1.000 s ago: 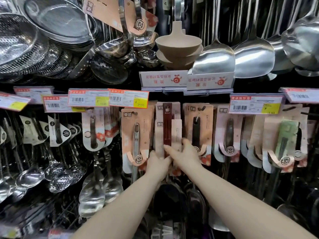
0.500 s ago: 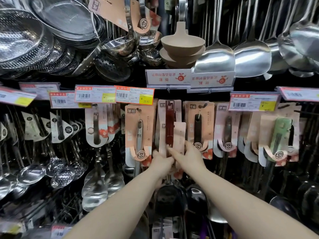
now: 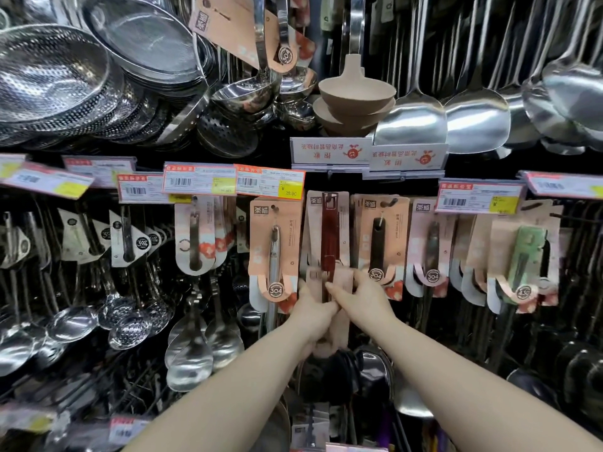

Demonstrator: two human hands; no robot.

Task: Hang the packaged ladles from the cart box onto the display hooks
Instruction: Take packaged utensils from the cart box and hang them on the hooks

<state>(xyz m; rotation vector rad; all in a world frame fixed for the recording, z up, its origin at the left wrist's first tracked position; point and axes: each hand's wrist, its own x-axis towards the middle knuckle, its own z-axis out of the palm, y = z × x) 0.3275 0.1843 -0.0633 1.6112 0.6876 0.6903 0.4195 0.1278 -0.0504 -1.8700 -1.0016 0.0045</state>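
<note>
Hanging one pack looks like the step in hand. Shiny steel strainers (image 3: 49,79) with lots of tiny holes sit up and to the left of the white sign (image 3: 331,153). Right under the white sign hangs the red-handled ladle pack (image 3: 329,230) — a flat, pale pink card with a long dark red handle. Lower under the sign, the left hand (image 3: 313,311) curls round the card's bottom, and the right hand (image 3: 365,300) pinches it from the other side. Next, I think, both hands should let go softly — once the top is hung properly, which I cannot see well.
</note>
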